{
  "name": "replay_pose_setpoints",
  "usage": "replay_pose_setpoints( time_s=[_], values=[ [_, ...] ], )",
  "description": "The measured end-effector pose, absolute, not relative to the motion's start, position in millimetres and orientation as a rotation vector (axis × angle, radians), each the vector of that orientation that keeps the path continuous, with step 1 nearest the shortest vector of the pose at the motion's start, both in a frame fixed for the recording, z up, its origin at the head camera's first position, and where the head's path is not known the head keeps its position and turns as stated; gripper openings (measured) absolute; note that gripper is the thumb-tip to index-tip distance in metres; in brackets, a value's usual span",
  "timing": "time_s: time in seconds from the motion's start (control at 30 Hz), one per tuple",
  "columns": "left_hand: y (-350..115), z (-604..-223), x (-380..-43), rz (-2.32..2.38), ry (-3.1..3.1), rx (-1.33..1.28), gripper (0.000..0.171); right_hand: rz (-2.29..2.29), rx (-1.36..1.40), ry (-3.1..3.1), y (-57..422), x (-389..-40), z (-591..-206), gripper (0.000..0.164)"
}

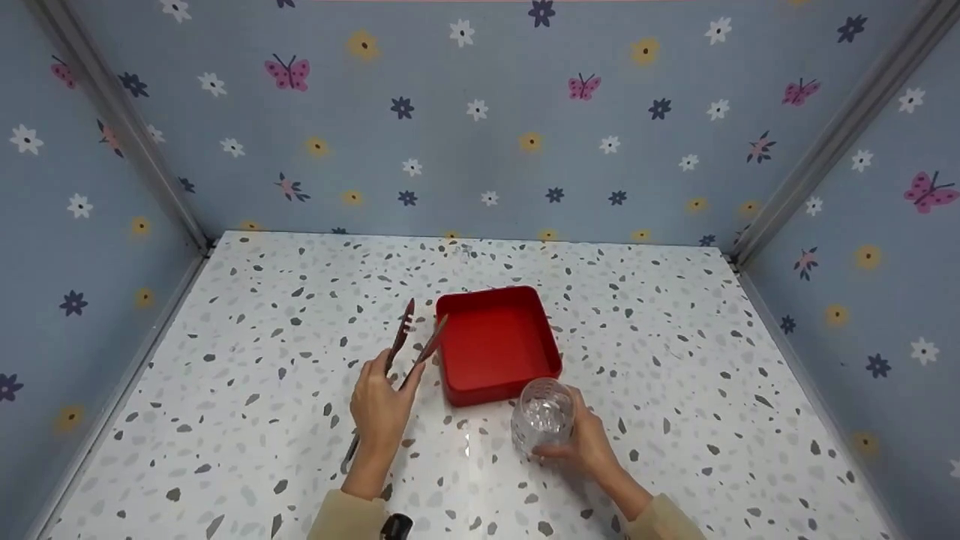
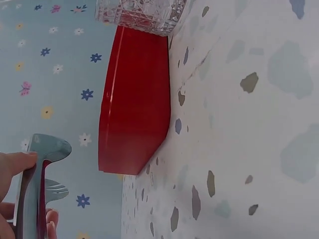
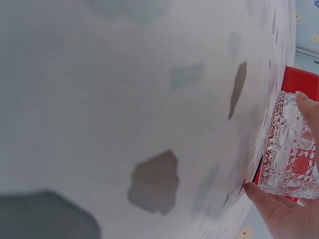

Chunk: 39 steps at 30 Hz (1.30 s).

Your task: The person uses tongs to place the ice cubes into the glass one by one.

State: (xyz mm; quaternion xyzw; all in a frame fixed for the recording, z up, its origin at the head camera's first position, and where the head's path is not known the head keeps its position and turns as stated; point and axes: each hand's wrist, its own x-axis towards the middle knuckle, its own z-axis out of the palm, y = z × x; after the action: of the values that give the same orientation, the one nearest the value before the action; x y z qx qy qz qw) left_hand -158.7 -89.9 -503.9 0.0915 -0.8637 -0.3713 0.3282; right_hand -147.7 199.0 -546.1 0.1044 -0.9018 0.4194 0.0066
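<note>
My left hand (image 1: 381,405) grips metal serving tongs (image 1: 400,341), their two arms spread apart and pointing away from me. One end is forked, the other broad and smooth, as the left wrist view shows. The tongs' right tip overlaps the left rim of a square red tray (image 1: 495,341) in the head view. With fingers and thumb curled round it, my right hand (image 1: 590,444) holds a clear cut-glass tumbler (image 1: 541,424) at the tray's front right corner. Its patterned wall (image 3: 286,149) is close to the tabletop in the right wrist view. Nothing shows inside the tray.
The white speckled tabletop (image 1: 247,360) extends on both sides of the tray. Blue walls (image 1: 487,150) with flowers and butterflies close in the back, left and right. Grey metal posts (image 1: 825,142) stand at the back corners.
</note>
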Motion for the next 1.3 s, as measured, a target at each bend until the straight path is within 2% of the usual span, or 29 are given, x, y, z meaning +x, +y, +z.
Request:
replay_pose_setpoints(
  time_s=[0.73,0.9,1.3],
  values=[
    [-112,-541,-171,-0.883,-2.386,0.487,0.05,1.311,0.306,-2.839,200,-149,-546,0.095],
    [-113,-546,-173,-0.884,-2.404,0.52,0.051,1.308,0.371,-2.799,200,-148,-547,0.095],
    [-115,-554,-174,-0.879,-2.443,0.532,0.049,1.319,0.32,-2.828,200,-149,-548,0.096]
  ],
)
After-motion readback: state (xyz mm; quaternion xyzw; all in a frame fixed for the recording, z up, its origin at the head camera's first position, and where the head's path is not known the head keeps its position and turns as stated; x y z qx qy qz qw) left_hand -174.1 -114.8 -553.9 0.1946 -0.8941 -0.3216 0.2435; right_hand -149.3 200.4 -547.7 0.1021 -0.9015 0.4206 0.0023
